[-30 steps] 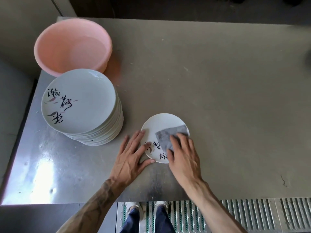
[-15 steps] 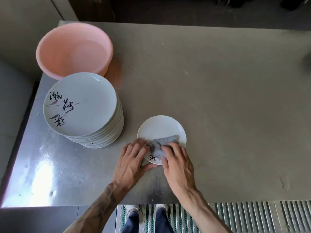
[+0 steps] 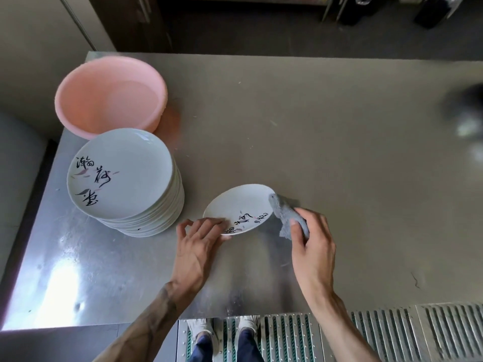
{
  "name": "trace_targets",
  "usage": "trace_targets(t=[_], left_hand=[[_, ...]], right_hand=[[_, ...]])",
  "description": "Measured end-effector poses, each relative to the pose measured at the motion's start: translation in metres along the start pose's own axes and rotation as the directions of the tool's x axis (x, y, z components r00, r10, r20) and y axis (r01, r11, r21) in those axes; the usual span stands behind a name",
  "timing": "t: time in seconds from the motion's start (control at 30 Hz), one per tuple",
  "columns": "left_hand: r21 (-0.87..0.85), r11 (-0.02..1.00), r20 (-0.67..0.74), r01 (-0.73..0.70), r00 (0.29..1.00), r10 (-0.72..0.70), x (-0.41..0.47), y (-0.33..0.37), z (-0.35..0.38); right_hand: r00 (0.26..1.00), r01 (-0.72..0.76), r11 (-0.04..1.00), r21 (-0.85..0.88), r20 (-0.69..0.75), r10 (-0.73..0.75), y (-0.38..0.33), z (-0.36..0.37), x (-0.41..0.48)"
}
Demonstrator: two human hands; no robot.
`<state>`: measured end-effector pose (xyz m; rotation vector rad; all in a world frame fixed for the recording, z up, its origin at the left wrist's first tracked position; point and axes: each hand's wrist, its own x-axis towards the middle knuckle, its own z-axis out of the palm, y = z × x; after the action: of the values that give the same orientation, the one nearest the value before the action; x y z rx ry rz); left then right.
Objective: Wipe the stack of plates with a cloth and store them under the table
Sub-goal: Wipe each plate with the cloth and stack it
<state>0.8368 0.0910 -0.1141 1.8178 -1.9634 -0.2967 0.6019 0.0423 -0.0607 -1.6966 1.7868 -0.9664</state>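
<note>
One white plate (image 3: 240, 205) with black lettering, rim pinched in my left hand (image 3: 196, 246); right hand (image 3: 313, 246) clutches the grey cloth (image 3: 285, 212) touching it.

Open across centre and right of grey steel tabletop (image 3: 339, 152). Blocked at left by tall stack of white printed plates (image 3: 120, 176), round pink plastic basin (image 3: 109, 97) just behind; blurred dark object (image 3: 467, 113) at right edge.

Single head-worn view, steeply downward, close over table (image 3: 326, 126), facing forward
</note>
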Motion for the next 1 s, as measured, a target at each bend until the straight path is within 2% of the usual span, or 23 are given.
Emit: trace_targets(t=[0.13,0.23,0.33,0.47,0.57,0.67,0.77,0.87,0.93,1.0], left_hand=[[-0.137,0.99,-0.031,0.021,0.999,-0.025,0.006,0.01,-0.01],[-0.276,0.952,-0.1,0.133,0.981,-0.166,0.009,0.017,-0.021],[-0.408,0.867,-0.023,0.286,0.946,-0.323,0.008,0.02,-0.028],[-0.558,0.731,0.114,0.392,0.909,-0.401,0.006,0.016,-0.025],[-0.557,0.71,0.242,0.432,0.902,-0.359,0.005,0.011,-0.02],[-0.48,0.752,0.374,0.452,0.881,-0.291,0.002,0.003,-0.012],[-0.387,0.799,0.443,0.46,0.853,-0.276,-0.004,-0.006,-0.004],[-0.407,0.76,0.462,0.507,0.832,-0.307,-0.012,-0.016,0.001],[-0.421,0.769,0.439,0.481,0.85,-0.292,-0.015,-0.018,0.005],[-0.435,0.764,0.401,0.477,0.862,-0.31,-0.017,-0.016,0.008]], right_hand=[[1.0,-0.008,0.999,0.052,0.013,0.007,-0.016,0.014,0.014],[1.0,0.018,0.997,0.078,-0.015,-0.017,-0.022,0.02,0.02],[0.998,0.062,0.995,0.082,0.026,-0.064,-0.024,0.026,0.02],[0.98,0.092,0.995,0.027,0.173,-0.095,-0.017,0.046,0.018],[0.959,0.112,0.992,-0.064,0.27,-0.091,-0.008,0.064,0.011],[0.896,0.28,0.956,-0.088,0.38,-0.228,-0.006,0.078,-0.001],[0.818,0.425,0.899,-0.103,0.47,-0.333,0.001,0.081,-0.001],[0.856,0.33,0.925,-0.187,0.473,-0.209,0.015,0.073,0.008],[0.906,0.203,0.952,-0.231,0.413,-0.093,0.026,0.061,0.004],[0.932,0.138,0.957,-0.255,0.359,-0.038,0.033,0.051,-0.006]])
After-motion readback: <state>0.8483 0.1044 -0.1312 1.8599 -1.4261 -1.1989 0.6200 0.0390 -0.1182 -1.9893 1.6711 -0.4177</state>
